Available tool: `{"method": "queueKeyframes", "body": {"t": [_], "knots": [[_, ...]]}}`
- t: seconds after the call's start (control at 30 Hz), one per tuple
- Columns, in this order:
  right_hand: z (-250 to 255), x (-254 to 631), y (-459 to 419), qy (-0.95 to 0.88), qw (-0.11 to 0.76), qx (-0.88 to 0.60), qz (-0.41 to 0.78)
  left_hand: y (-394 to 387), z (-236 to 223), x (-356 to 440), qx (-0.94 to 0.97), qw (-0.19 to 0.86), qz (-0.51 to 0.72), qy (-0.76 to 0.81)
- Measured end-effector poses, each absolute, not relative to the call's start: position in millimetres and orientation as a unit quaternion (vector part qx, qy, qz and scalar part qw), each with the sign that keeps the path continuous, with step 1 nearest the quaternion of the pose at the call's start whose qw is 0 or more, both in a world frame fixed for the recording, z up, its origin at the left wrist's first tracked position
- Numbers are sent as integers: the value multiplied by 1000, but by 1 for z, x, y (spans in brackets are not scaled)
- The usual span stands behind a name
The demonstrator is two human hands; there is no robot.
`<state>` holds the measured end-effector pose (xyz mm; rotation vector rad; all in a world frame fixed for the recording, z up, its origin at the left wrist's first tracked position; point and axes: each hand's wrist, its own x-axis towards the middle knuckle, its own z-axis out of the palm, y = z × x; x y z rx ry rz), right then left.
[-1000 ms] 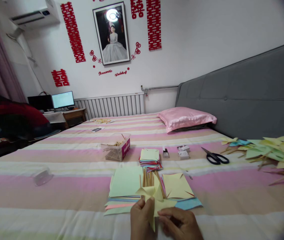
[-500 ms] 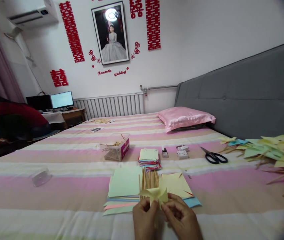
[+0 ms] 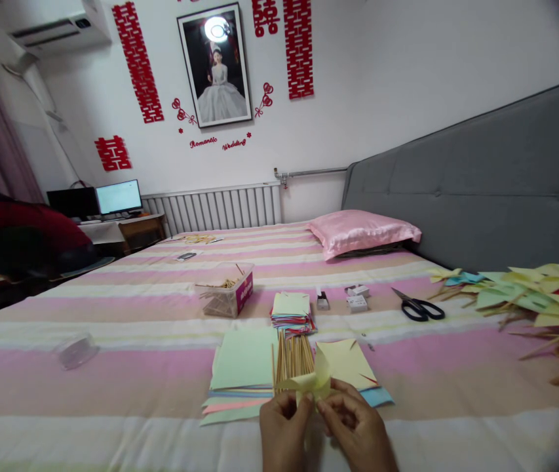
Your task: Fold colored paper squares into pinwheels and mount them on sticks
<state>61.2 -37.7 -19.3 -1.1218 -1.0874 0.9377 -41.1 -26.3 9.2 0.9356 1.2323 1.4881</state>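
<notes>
After bringing right hand [image 3: 358,426] in beside left hand [image 3: 283,429], now pinching curled yellow paper [image 3: 307,381] with both, just near of sticks [image 3: 295,355], apparently gathering it inward.

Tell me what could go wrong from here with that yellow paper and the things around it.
The curled yellow paper, pinched by the left hand and right hand, might crease or tear. The sticks lying just beyond could be knocked askew if a hand slips forward. The scissors, lying uncovered on the striped bedspread, might snag it if bumped.
</notes>
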Motion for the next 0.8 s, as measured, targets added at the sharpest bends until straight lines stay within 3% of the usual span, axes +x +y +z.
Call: {"method": "queueKeyframes", "body": {"t": [0.5, 0.8], "knots": [[-17, 63, -36, -497, 586, -496, 404, -27, 10, -43, 411, 451, 598, 519], [-4, 90, -32, -504, 621, -556, 226, -25, 17, -54, 390, 446, 593, 546]]}}
